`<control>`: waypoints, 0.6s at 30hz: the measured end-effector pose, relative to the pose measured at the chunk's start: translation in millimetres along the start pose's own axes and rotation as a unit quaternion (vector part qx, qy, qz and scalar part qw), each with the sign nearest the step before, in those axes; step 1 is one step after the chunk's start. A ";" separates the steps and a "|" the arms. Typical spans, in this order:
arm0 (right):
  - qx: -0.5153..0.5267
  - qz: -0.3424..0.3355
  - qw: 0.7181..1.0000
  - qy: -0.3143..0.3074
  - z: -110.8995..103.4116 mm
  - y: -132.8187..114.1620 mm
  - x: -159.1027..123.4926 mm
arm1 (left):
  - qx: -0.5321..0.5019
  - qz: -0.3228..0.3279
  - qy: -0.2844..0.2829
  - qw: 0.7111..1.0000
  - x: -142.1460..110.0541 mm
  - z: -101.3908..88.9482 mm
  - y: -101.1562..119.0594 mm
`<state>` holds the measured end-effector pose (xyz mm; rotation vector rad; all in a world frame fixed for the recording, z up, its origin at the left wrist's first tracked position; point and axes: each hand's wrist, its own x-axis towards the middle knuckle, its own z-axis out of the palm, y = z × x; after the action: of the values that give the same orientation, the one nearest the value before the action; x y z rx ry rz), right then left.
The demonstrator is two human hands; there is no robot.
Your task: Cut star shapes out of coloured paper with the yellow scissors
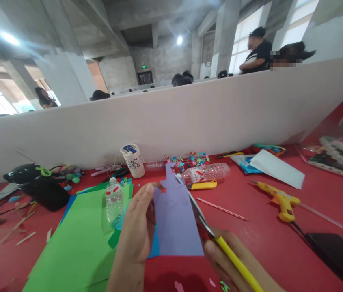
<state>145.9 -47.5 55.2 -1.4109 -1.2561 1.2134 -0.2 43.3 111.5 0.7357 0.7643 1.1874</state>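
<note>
My left hand (136,223) is closed on the left edge of a piece of purple paper (175,227), holding it above the red table. A narrower strip sticks up from the paper's top, and a small red star (163,190) shows near its upper left corner. In my right hand (249,253) are scissors with yellow handles (235,259). Their metal blades (200,215) lie along the paper's right edge, tips near the base of the strip. Some blue paper (154,248) peeks out below the purple piece. Part of each hand's fingers is hidden.
Green sheets (76,227) and a small plastic bottle (114,200) lie left. Behind are a paper cup (132,161), another bottle (208,173) and a yellow utility knife (203,185). Rightward lie a striped pencil (222,209) and yellow glue gun (281,199). A white partition (171,121) stands behind.
</note>
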 end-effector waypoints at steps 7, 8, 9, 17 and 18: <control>0.022 -0.022 0.997 0.069 -4.1 -10.7 -0.4 | 0.107 -0.073 -0.219 0.967 -6.0 -0.4 -10.6; 0.024 -0.024 0.997 0.073 -5.2 -10.0 0.7 | 0.119 -0.068 -0.207 0.969 -5.8 0.2 -11.2; 0.023 -0.025 0.996 0.080 -6.2 -8.9 1.7 | 0.113 -0.054 -0.180 0.976 -4.9 0.7 -11.6; -0.015 -0.035 0.997 0.074 -8.2 -0.9 2.6 | -0.021 0.064 -0.008 0.998 4.5 -0.9 -7.4; -0.005 -0.029 0.997 0.067 -7.4 0.0 2.8 | -0.036 0.078 0.002 0.996 4.5 -1.2 -6.3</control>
<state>153.2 -44.8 56.0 -1.4288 -1.2040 1.0558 2.9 46.4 105.0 0.7442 0.6732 1.3515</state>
